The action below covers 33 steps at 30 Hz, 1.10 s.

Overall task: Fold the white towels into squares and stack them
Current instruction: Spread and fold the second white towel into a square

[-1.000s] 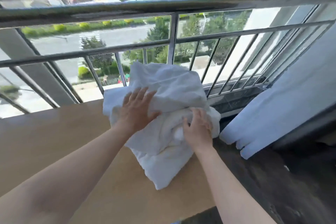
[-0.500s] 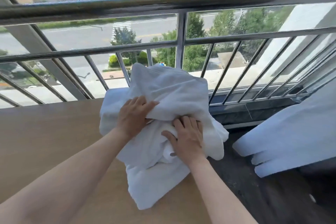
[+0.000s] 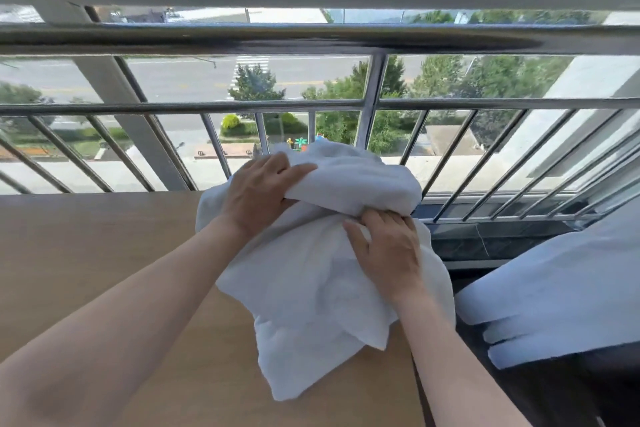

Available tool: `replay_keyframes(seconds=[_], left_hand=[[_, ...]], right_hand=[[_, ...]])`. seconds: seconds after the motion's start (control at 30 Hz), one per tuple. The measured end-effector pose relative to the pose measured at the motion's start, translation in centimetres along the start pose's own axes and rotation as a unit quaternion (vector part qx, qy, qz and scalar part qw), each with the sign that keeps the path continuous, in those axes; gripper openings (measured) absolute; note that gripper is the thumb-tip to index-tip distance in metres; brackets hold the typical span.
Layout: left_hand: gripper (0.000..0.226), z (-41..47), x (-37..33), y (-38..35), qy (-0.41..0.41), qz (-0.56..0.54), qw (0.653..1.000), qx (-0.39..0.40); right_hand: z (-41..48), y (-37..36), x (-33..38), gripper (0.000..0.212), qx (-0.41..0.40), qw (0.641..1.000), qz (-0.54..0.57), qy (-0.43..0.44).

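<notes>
Barely started imo: the wooden desk (image 3: 86, 253) has no folded squares or stack anywhere I can see. The left hand (image 3: 261, 194) grips the top bundle of the white towels (image 3: 311, 295), which sit in a crumpled heap on the desk's far right corner, right by the railing (image 3: 370, 104). The right hand (image 3: 386, 246) has its fingertips shoved under that bundle, so I can't tell if it's pinching anything. No idea how many towels are in there either, and the pale curtain (image 3: 554, 295) is cut off.

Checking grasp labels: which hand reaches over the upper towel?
The left hand: its fingers curl over the upper towel, thumb beneath. The right hand lies lower on the pile, fingertips hidden under that towel's edge.
</notes>
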State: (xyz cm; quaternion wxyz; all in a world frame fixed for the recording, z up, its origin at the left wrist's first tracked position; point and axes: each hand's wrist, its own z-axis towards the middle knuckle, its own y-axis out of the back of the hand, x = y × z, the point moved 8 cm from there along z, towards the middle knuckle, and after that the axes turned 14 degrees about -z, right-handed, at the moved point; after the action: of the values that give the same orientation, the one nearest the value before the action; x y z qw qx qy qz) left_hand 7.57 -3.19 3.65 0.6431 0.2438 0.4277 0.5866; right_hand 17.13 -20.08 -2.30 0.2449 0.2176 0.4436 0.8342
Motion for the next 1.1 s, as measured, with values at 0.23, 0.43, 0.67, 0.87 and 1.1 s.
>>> replay_keyframes(seconds=[0.23, 0.43, 0.67, 0.87, 1.1], left_hand=[[0.041, -1.7, 1.1, 9.7, 0.006, -0.011, 0.995, -0.103], [0.043, -9.2, 5.3, 20.3, 0.015, 0.002, 0.986, -0.168], [0.047, -22.9, 14.3, 30.7, 0.088, 0.032, 0.978, -0.186], [0.049, -35.6, 22.3, 33.8, 0.209, 0.032, 0.961, -0.177], [0.045, -46.2, 31.4, 35.8, 0.331, 0.074, 0.929, -0.151]], right_hand=[[4.4, 7.2, 8.0, 0.035, -0.132, 0.991, -0.016, 0.006], [4.3, 10.1, 20.8, 0.037, -0.166, 0.986, -0.002, 0.036], [1.5, 8.3, 39.0, 0.043, -0.152, 0.983, 0.035, 0.1], [-1.3, 1.4, 52.5, 0.046, -0.067, 0.978, 0.07, 0.183], [-3.3, -8.0, 65.2, 0.044, 0.023, 0.959, 0.121, 0.255]])
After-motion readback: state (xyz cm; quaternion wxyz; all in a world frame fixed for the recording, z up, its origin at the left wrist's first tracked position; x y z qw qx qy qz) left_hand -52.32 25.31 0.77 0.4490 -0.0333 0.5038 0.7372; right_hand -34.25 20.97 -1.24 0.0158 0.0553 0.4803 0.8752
